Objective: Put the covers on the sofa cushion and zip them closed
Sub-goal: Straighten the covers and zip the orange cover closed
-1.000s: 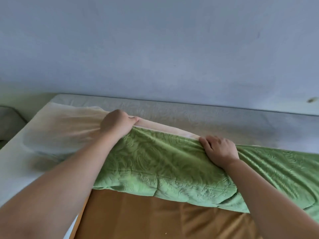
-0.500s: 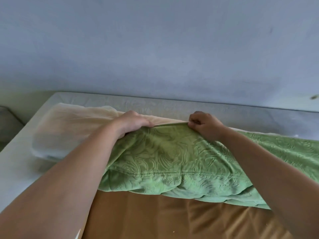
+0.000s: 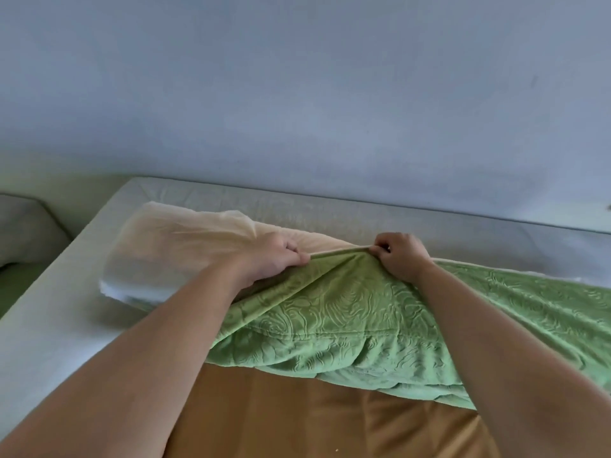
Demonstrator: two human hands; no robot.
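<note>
**Both hands clenched, close together**

Bare arms reach forward, converging. Left hand (image 3: 274,259) is fisted, thumb pinching the edge of the green cover (image 3: 350,312); right hand (image 3: 401,257) (knuckles up) pinches it too, apparently with thumb and forefinger.

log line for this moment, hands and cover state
left hand grips green embossed fabric cover edge | right hand pinches same edge | cream cushion left end uncovered

**Hidden and cropped regions**

The green cover (image 3: 347,312) runs off the right edge and conceals most of the cushion (image 3: 185,246); only its cream left end shows. Fingertips of the left hand (image 3: 274,259) and right hand (image 3: 401,256) curl out of sight at the cover's hem. The bottom edge crops both forearms (image 3: 165,342), and the left edge cuts off a grey shape (image 3: 23,226).
</note>
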